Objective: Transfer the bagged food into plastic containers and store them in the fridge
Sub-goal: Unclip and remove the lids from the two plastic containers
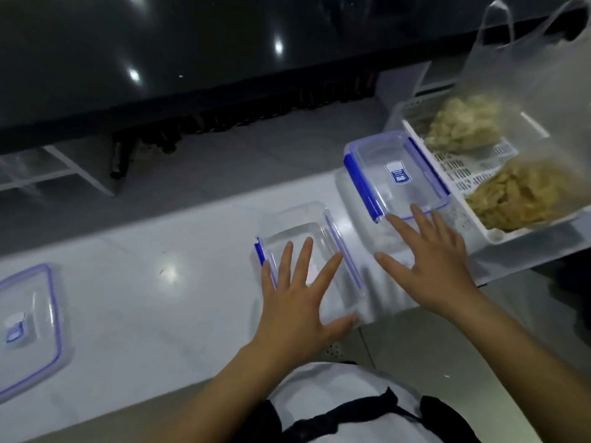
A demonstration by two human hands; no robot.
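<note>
Clear container (307,251) under left hand (299,303) — lidded container (396,175) just beyond right hand (428,260)

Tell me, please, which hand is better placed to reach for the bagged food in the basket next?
Probably the right hand. It lies open on the right container, next to the basket holding the bagged food. The left hand rests flat on the middle container, farther away, and would have to cross over.

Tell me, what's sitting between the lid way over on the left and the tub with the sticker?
In the head view, another clear container with blue clips sits between the lid and the stickered tub, with the left hand spread flat on it.
</note>
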